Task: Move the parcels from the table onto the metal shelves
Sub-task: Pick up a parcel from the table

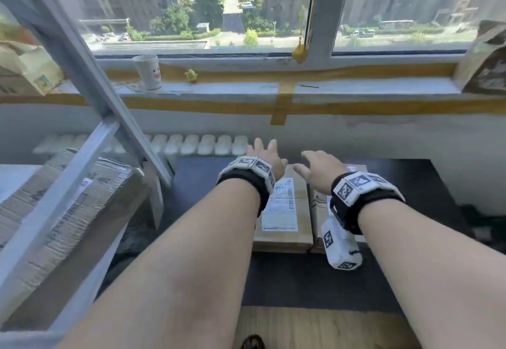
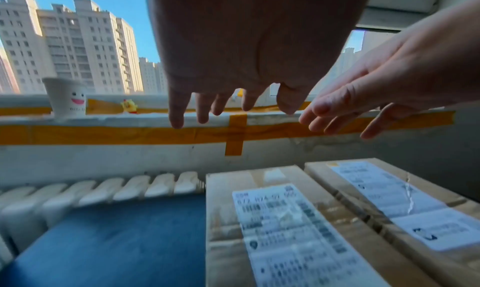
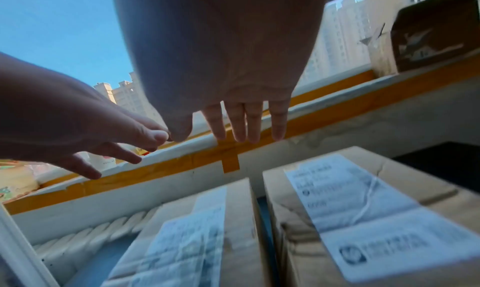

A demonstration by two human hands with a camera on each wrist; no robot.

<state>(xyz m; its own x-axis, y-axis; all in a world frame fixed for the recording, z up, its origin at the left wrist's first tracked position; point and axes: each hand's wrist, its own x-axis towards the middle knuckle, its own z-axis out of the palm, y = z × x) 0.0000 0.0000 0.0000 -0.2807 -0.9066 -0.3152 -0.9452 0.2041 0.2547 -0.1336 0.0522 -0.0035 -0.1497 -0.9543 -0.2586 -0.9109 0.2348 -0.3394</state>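
Two brown cardboard parcels with white shipping labels lie side by side on the dark table [image 1: 208, 184]. The left parcel [image 1: 282, 211] [image 2: 285, 230] [image 3: 194, 240] shows most of its top. The right parcel [image 1: 317, 211] [image 2: 389, 199] [image 3: 363, 209] is largely hidden under my right wrist in the head view. My left hand [image 1: 267, 154] [image 2: 221, 106] hovers above the left parcel's far end, fingers spread and straight, holding nothing. Beside it my right hand [image 1: 315, 165] [image 3: 246, 125] hovers over the right parcel, fingers straight, empty. The grey metal shelves [image 1: 82, 55] stand at the left.
A taped cardboard box [image 1: 54, 201] lies on the shelf at the left. Behind the table are a white radiator [image 1: 191, 144] and a window sill with a paper cup [image 1: 147, 72], a small yellow toy [image 1: 191, 75] and a paper bag [image 1: 484, 58].
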